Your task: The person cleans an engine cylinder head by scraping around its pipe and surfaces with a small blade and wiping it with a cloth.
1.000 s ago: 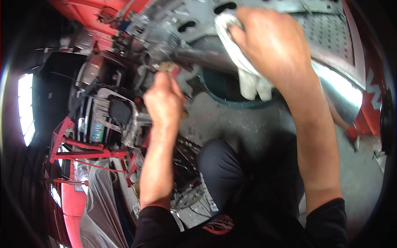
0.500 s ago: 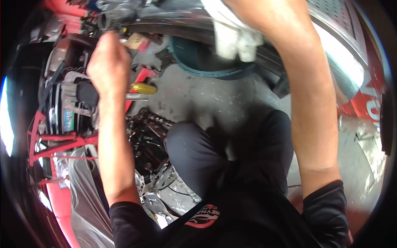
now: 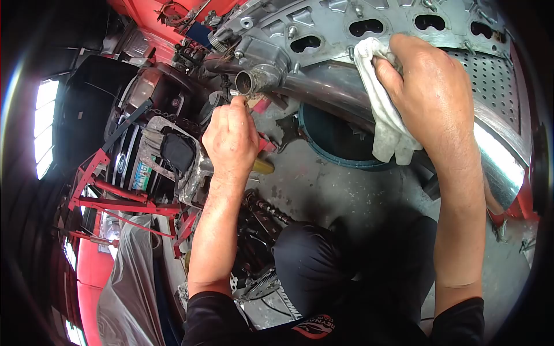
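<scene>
A grey metal cylinder head [image 3: 330,30] with a row of oval ports and studs spans the top of the view. My right hand [image 3: 430,86] is closed on a bunched white cloth glove [image 3: 384,109], held against the lower edge of the head. The glove's finger ends dangle below. My left hand [image 3: 232,134] is closed in a fist just under a round pipe outlet [image 3: 247,83] at the head's left end. Its thumb side points up at the outlet, and whatever it may grip is hidden. A smooth metal tube [image 3: 329,86] runs below the head between both hands.
Below the tube stands a dark teal tub [image 3: 346,164]. A perforated metal sheet [image 3: 490,86] lies at upper right. To the left are a red metal hoist frame [image 3: 127,202], a car front and a grey cover [image 3: 127,288]. Greasy engine parts [image 3: 254,233] lie beside my knee.
The view has tilted up, bringing the cylinder head's ports into sight. My right hand, cut off before, now shows fully with the glove. My left hand stays closed near the pipe outlet.
</scene>
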A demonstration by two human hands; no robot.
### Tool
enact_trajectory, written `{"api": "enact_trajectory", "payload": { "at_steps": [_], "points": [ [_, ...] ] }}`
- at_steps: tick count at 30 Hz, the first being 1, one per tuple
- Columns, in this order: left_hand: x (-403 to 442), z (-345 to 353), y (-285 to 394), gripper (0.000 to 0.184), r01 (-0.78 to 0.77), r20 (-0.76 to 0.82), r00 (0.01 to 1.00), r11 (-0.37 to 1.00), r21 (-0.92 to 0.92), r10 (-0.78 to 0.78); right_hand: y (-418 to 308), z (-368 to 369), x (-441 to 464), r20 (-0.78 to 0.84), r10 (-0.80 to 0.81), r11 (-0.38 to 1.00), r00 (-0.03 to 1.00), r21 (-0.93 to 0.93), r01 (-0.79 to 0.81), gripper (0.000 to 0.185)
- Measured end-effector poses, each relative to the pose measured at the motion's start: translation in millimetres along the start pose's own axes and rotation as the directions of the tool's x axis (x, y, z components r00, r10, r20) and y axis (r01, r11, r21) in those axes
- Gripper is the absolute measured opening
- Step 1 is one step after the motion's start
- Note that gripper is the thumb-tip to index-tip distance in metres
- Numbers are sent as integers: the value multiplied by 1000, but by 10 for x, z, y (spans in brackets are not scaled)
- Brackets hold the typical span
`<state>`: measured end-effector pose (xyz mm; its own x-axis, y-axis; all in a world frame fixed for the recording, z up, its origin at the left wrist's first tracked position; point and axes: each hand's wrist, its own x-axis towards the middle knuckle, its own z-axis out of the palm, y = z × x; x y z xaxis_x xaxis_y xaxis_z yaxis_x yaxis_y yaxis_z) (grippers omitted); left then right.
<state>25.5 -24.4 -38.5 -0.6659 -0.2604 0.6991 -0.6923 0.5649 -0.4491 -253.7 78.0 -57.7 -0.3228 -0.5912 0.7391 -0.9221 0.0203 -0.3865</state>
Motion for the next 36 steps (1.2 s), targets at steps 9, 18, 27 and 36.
{"api": "enact_trajectory", "payload": {
  "at_steps": [9, 18, 27, 36],
  "points": [
    [-36, 159, -28, 16, -15, 87, 996, 991, -132, 27, -69, -56, -1, 47, 9, 999, 999, -49, -7, 25],
    [-37, 98, 354, 10, 152, 76, 987, 977, -148, -142, -11, -28, 12, 45, 33, 999, 998, 39, -35, 25],
    [59, 8, 550, 3, 373, -79, 920, 919, -128, -385, -25, -14, 12, 40, 26, 999, 999, 22, -27, 20],
    [33, 67, 565, 5, 390, 55, 921, 909, -149, -386, -15, -91, 17, 111, 24, 981, 993, 188, -45, 33]
  ]
}}
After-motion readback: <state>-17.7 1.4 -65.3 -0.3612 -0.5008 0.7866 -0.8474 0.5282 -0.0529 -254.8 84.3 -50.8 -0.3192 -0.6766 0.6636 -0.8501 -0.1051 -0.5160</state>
